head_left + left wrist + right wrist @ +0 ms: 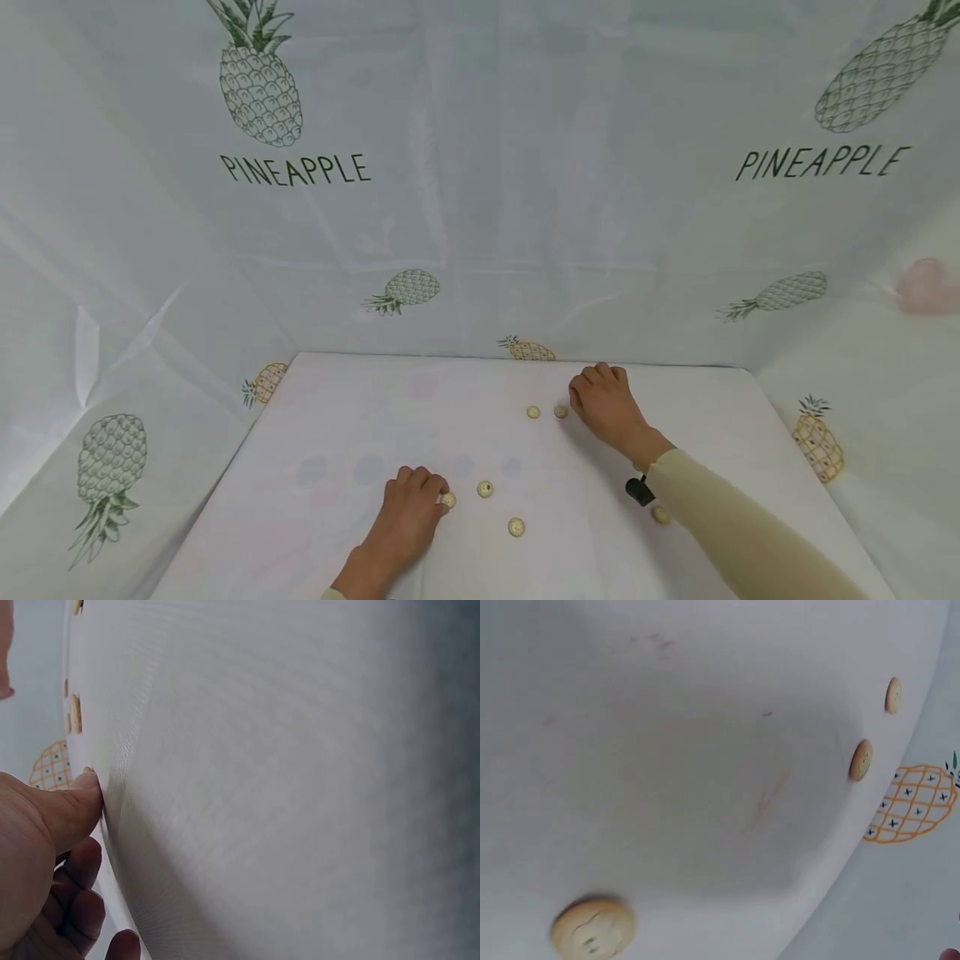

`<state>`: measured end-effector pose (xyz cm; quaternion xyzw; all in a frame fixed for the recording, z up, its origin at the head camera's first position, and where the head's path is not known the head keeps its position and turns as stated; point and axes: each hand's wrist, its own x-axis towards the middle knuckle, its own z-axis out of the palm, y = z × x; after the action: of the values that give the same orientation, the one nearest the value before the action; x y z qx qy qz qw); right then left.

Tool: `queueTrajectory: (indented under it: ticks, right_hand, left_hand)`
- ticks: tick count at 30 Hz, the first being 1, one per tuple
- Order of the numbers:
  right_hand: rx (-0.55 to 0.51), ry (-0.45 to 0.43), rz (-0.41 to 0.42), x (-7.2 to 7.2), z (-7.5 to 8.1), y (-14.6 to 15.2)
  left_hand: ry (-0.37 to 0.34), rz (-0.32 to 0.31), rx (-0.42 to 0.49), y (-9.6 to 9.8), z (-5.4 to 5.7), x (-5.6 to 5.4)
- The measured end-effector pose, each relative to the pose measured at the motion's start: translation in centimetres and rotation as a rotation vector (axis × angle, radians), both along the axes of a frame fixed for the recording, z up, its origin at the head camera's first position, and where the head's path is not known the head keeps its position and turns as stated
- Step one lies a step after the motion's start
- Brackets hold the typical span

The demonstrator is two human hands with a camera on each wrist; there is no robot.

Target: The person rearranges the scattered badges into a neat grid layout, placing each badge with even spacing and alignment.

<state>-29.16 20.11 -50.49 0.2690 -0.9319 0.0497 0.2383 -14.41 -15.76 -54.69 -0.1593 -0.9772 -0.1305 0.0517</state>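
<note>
Several small round pale-yellow cookies with marked tops lie on the white table. At the near left, my left hand pinches one cookie between thumb and index finger, down by the cloth. The left wrist view shows that thumb with only a sliver of cookie at its tip. My right hand is held over the far part of the table, fingers bent downward, just right of a cookie. Its palm side is hidden, and the right wrist view catches only bits of fingertips at the edge.
Another cookie lies at the back. Two more, one and a nearer one, lie right of my left hand. A cookie sits beside the right forearm. Pineapple-printed cloth walls the table's back and sides.
</note>
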Motion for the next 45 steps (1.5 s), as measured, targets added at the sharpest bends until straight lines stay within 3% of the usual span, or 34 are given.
queueTrajectory:
  ticks: [7, 13, 17, 25, 31, 45]
  right_hand:
    - [-0.022, 0.134, 0.062, 2.0, 0.1, 3.4]
    - [-0.022, 0.180, 0.069, 3.7, -0.8, 6.9]
    - [-0.011, 0.147, 0.054, 5.2, -1.5, 8.6]
    - [0.008, -0.036, 0.063, 8.0, -3.1, 9.9]
    - [0.011, -0.091, 0.063, 8.5, -3.3, 10.2]
    - [-0.014, -0.101, -0.038, 9.1, -3.9, 9.6]
  left_hand:
    - [-0.014, 0.015, -0.015, 0.0, 0.4, -0.3]
    - [-0.038, 0.039, -0.002, -0.1, 0.2, -0.6]
    - [-0.032, 0.041, 0.009, -0.3, 0.1, -0.5]
    - [-0.026, 0.038, 0.011, -0.4, 0.0, -0.2]
    - [-0.030, 0.035, 0.023, -0.1, 0.3, 0.0]
    - [-0.025, 0.027, 0.020, 0.5, 0.8, 0.4]
